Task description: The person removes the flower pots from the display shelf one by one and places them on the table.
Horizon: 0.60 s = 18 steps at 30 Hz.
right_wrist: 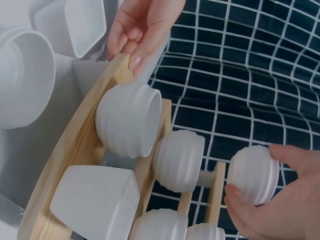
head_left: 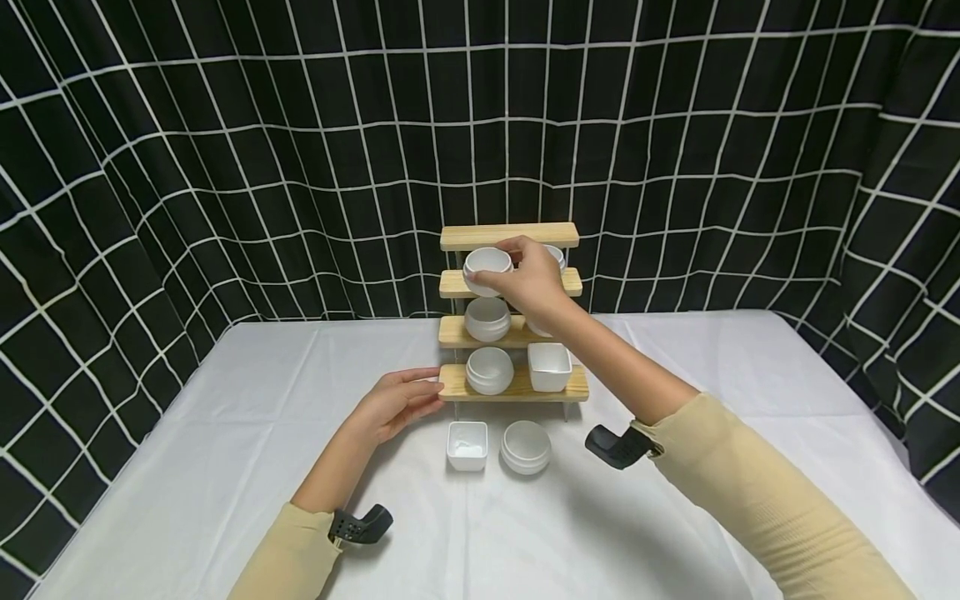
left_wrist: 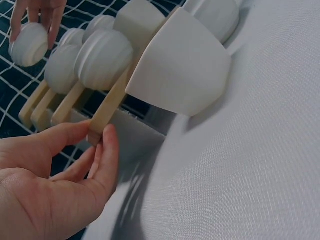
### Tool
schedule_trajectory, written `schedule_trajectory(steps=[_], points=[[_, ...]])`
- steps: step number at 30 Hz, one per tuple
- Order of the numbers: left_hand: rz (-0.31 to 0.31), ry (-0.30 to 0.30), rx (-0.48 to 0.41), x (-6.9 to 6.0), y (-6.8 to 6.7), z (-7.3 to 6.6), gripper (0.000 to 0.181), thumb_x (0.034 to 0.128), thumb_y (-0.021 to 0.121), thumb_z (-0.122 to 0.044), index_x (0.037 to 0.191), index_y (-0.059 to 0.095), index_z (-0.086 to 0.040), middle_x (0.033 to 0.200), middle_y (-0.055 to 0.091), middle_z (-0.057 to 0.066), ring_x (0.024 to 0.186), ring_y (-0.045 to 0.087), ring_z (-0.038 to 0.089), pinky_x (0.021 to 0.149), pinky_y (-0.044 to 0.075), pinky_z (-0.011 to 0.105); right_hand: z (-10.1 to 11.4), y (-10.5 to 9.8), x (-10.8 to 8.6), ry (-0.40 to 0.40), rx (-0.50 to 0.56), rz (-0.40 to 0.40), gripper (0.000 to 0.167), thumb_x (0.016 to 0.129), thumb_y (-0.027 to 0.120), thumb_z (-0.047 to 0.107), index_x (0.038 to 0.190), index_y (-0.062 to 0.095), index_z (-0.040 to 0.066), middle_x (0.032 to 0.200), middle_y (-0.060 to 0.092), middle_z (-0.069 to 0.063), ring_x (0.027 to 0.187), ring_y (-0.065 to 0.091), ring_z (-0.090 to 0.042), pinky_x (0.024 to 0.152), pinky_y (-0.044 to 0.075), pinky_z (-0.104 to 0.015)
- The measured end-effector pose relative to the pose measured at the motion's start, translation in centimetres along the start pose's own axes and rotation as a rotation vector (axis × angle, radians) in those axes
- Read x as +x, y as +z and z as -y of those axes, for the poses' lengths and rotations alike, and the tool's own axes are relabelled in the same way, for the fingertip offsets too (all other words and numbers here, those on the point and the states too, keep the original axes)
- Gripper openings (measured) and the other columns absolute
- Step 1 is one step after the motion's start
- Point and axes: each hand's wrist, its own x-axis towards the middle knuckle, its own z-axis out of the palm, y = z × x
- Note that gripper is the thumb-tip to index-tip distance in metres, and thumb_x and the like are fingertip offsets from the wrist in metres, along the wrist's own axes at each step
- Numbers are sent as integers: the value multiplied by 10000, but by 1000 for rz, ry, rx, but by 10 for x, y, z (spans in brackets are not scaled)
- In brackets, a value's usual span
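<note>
My right hand (head_left: 534, 277) grips a round white bowl (head_left: 487, 265) by its sides, fingers and thumb around it. In the right wrist view this bowl (right_wrist: 252, 175) is beside the upper boards. My left hand (head_left: 393, 402) pinches the left end of the lowest board of a tiered wooden shelf (head_left: 513, 392); the left wrist view shows thumb and fingertips on that board end (left_wrist: 107, 107). On the lowest board stand a round bowl (head_left: 490, 372) and a square bowl (head_left: 550, 367). The second board bears another round bowl (head_left: 487, 320). My right hand and forearm partly hide more bowls behind them.
On the white-covered table (head_left: 300, 375), a small square bowl (head_left: 467, 446) and a round bowl (head_left: 525, 447) stand before the shelf. The top board (head_left: 510, 236) is at the back, with a black curtain (head_left: 375, 167) with white grid lines behind it.
</note>
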Motion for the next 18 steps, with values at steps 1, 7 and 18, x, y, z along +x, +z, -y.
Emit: schedule_trajectory(steps=[1, 7, 18], points=[[3, 1, -2, 0, 0, 0, 506, 1039, 593, 53, 1520, 451, 121, 1317, 625, 256, 910, 723, 115, 902, 657, 227, 0, -1, -1, -3, 0, 2, 659, 935, 794, 152, 1486, 496, -51, 1468, 540, -240, 1311, 545, -339, 1122, 554, -414], [13, 9, -1, 1, -1, 0, 509, 1040, 591, 54, 1522, 441, 128, 1260, 645, 221, 915, 724, 116, 911, 655, 231, -3, -8, -6, -23, -6, 26, 669, 935, 792, 156, 1497, 495, -50, 1522, 505, -230, 1368, 518, -357, 1162, 530, -438], [28, 24, -10, 1, -1, 2, 498, 1035, 579, 73, 1509, 445, 146, 1153, 663, 169, 885, 717, 109, 877, 660, 212, -8, -22, -18, -16, -34, 16, 687, 931, 801, 195, 1518, 504, -5, 1574, 469, -202, 1434, 470, -359, 1231, 463, -460]])
